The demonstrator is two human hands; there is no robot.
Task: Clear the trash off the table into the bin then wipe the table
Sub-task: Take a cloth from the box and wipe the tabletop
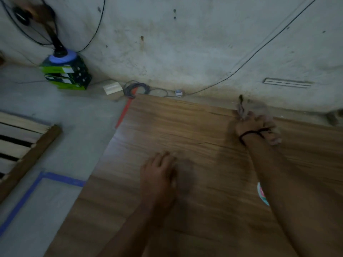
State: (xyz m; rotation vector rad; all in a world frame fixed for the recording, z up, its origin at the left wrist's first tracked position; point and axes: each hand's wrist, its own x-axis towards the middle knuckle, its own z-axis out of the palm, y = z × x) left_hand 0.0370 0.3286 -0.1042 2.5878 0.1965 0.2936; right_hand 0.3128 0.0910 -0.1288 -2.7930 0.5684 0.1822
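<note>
A person's right hand (255, 125) clutches crumpled clear trash (241, 108), blurred in the dim light, at the far edge of the wooden table (167, 123), while the left hand (159, 173) rests loose-fingered mid-table.

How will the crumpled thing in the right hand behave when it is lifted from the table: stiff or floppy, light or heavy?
Probably floppy: the crumpled thing bunches and sticks out unevenly on both sides of the right hand. Likely light, since one hand's grip holds it all. It looks thin and partly see-through, perhaps plastic, though blur hides details.
</note>
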